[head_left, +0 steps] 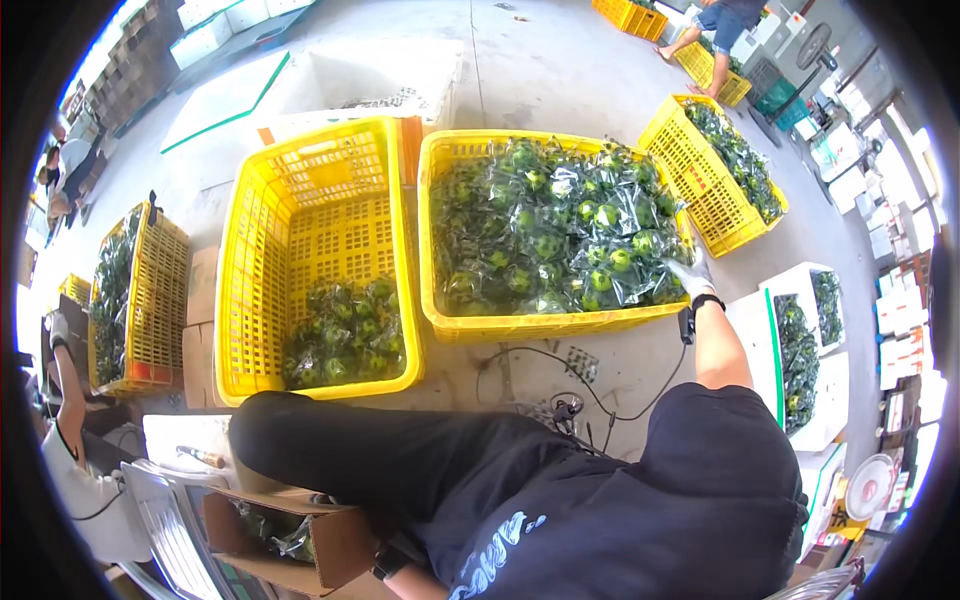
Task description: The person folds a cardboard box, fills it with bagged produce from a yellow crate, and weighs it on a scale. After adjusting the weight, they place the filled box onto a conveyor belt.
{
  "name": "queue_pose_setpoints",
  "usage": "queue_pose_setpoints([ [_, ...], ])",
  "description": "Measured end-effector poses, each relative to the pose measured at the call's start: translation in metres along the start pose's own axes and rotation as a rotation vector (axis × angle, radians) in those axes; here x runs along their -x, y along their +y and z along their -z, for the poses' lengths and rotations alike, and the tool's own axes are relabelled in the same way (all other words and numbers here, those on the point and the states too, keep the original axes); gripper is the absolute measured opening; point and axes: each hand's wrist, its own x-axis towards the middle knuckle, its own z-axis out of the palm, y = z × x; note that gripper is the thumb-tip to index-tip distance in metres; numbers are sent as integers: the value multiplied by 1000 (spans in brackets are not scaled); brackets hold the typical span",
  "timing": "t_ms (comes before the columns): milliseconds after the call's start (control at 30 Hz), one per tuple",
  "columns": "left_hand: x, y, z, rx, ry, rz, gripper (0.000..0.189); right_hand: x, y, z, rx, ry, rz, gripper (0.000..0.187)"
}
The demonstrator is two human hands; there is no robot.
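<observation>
My right hand (694, 273), in a pale glove, reaches over the right rim of a full yellow plastic crate (525, 324). Its fingers touch clear-bagged green fruits (619, 260) at that side; whether they grip a bag is unclear. More bagged green fruits are heaped across this crate. Left of it, a second yellow crate (315, 391) tilts towards me, with a smaller heap of bagged green fruits (345, 330) at its near end. My left forearm, wearing a black watch (390, 560), is beside an open cardboard box (341, 544); my left hand is out of view.
Bags lie inside the cardboard box. Filled yellow crates stand at far right (694, 180) and left (161, 292). White foam boxes (825, 390) flank my right. Black cable (637, 416) loops on the floor. A co-worker's gloved hand (57, 330) is at left; another person stands far right.
</observation>
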Motion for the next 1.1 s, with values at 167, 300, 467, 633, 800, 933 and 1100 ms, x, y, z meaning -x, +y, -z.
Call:
queue_pose_setpoints([
  [167,-2,-3,-5,-19,8,20,63,-16,-37,-16,16,-108,75,87],
  [300,-1,1,-5,-27,20,17,63,12,-53,-2,-257,-372,19,68],
  [467,-3,-1,-6,-19,0,43,62,48,-60,-52,-797,-360,120,69],
  [633,11,11,3,7,4,19,62,67,-163,-144,-724,-609,354,73],
  [800,20,16,12,43,19,-13,61,115,-259,-161,-310,-827,675,81],
  [933,28,22,18,74,37,-43,61,104,-284,-130,-103,-620,703,66],
  [1100,32,27,24,85,58,-68,60,27,-239,-85,7,-365,320,40],
])
